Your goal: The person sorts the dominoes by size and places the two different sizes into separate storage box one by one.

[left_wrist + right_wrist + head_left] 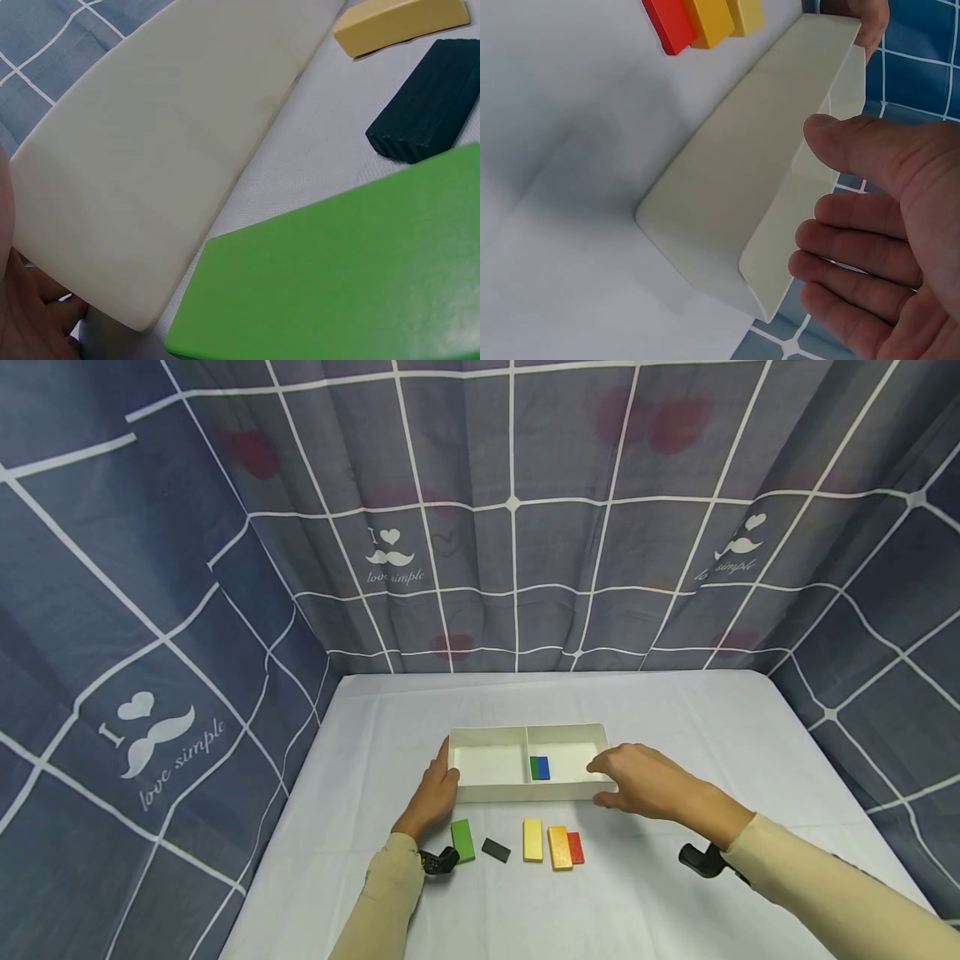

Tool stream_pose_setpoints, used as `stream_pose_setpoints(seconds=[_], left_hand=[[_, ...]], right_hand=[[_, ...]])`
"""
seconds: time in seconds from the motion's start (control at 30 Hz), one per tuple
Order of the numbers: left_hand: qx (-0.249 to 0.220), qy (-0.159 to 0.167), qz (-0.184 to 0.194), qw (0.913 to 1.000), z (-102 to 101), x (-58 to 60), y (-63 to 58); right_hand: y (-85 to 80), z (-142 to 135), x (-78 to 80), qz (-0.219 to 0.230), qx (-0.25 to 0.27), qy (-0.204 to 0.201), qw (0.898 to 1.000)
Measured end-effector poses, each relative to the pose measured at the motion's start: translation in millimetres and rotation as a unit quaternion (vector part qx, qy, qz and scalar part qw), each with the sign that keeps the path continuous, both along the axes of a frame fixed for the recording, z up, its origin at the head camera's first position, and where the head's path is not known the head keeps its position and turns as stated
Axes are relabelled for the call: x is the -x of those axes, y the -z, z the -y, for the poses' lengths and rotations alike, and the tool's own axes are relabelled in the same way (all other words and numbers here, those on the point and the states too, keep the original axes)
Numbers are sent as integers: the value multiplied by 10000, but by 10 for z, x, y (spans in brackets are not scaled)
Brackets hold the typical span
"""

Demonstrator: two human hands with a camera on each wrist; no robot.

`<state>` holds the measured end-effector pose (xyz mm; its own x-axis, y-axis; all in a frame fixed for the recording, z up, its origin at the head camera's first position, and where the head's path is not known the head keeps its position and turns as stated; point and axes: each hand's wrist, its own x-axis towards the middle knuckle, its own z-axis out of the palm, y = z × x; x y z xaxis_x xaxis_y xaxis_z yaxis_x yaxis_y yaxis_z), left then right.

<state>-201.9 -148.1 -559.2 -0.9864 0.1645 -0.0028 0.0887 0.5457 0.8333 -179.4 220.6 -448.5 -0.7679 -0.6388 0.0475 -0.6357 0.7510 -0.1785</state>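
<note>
A cream two-compartment box (pixel 491 793) lies on the table. My left hand (pixel 435 789) holds its left end, the thumb at the near corner and the fingers along the end wall. Over the box's right end hovers my right hand (pixel 648 783), fingers loosely bent and thumb apart, nothing between them. A green block and a blue block (pixel 543 767) sit side by side in the right compartment, against the divider. In front of the box lie a green block (pixel 462 841), a dark ridged block (pixel 496 850), a light yellow block (pixel 532 841), an orange-yellow block (pixel 559 848) and a red block (pixel 576 847).
White cloth covers the table (pixel 675 893). Dark checked curtains (pixel 465 552) hang behind it and at both sides. Both wrists carry black cameras; the left one (pixel 440 861) is close beside the green block.
</note>
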Motion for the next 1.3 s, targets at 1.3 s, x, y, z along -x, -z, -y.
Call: stream_pose_setpoints(seconds=[1.3], left_hand=[[-86,32,-61,9999,-9,0,-21]], right_hand=[[326,54,-425,445,104,-227,9987]])
